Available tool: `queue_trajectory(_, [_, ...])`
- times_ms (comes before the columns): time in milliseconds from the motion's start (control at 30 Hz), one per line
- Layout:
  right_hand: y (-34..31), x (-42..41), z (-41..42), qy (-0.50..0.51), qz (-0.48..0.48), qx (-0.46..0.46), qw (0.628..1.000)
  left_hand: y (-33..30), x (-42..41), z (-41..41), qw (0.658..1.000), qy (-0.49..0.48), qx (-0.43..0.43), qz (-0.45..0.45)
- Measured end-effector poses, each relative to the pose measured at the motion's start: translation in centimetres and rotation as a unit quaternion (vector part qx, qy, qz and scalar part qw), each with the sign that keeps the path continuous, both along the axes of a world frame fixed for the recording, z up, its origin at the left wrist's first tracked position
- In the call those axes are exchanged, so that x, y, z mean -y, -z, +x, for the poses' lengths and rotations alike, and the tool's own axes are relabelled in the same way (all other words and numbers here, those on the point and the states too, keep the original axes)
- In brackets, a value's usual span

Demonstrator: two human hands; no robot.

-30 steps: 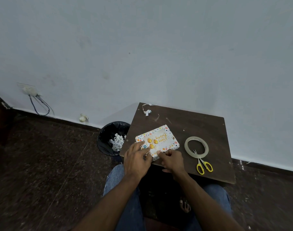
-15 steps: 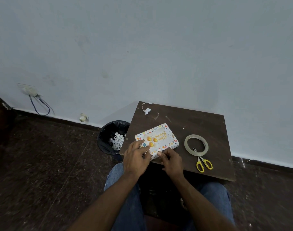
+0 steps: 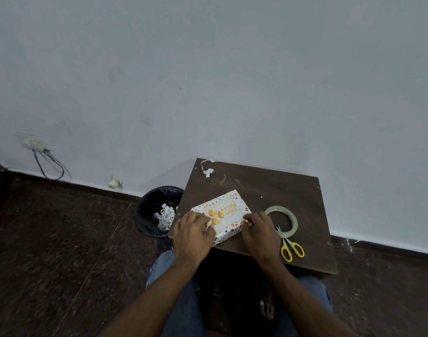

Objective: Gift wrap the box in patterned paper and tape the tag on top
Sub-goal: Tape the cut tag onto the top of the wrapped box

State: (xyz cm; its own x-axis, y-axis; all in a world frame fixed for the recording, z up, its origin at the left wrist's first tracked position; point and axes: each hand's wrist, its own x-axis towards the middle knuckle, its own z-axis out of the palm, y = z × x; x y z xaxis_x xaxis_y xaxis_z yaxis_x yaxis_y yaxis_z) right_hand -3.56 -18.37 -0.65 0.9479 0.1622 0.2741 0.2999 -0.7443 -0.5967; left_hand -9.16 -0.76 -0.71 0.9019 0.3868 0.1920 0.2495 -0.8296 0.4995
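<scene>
The box [image 3: 228, 231], wrapped in white paper with small coloured shapes, lies on the dark brown table [image 3: 268, 190] near its front left corner. A white tag [image 3: 223, 211] with gold writing and three gold balloons lies on top of it. My left hand [image 3: 192, 233] rests on the box's near left corner, with its fingers pressing on the top beside the balloons. My right hand [image 3: 256, 228] is at the box's right end; its curled fingers pinch the edge next to the tag. Whether tape is under them is hidden.
A roll of clear tape [image 3: 282, 221] lies right of the box, with yellow-handled scissors [image 3: 290, 250] just in front of it. Paper and tape scraps [image 3: 209, 171] sit at the table's far left corner. A black bin [image 3: 159, 210] with paper offcuts stands on the floor to the left.
My right hand has moved from the box's front edge to its right end. My left hand has stayed on the near left corner, and the box has barely shifted.
</scene>
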Motion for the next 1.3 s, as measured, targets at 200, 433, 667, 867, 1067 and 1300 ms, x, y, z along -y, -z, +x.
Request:
queue_trajectory(200, [-1.1,-1.3,2.6,-0.197,-0.213,-0.109,0.951,-1.0,-0.9,1.9,0.987,0.062,-0.131,0.063])
queue_trajectory(433, [-1.2,-2.8,3.8,-0.217,-0.287,-0.122,0.925,-0.5,-1.2,1.5,0.976,0.092,-0.135,0.141])
queue_trajectory(667, [-1.8,-3.6,4.9,-0.220,-0.314,-0.129,0.914,-1.1,-1.2,1.6,0.972,0.099,-0.170,0.128])
queue_trajectory(867, [-1.5,-3.3,4.3,-0.199,-0.300,-0.092,0.929,-1.5,-1.0,1.6,0.969,0.092,-0.174,0.150])
queue_trajectory(1067, [-1.4,-2.0,2.5,-0.172,-0.273,-0.074,0.944,-1.3,-1.2,1.6,0.970,0.092,-0.169,0.147])
queue_trajectory(1300, [-0.2,0.4,0.2,-0.142,-0.185,-0.120,0.965,-1.5,-1.5,1.8,0.983,0.089,-0.144,0.073])
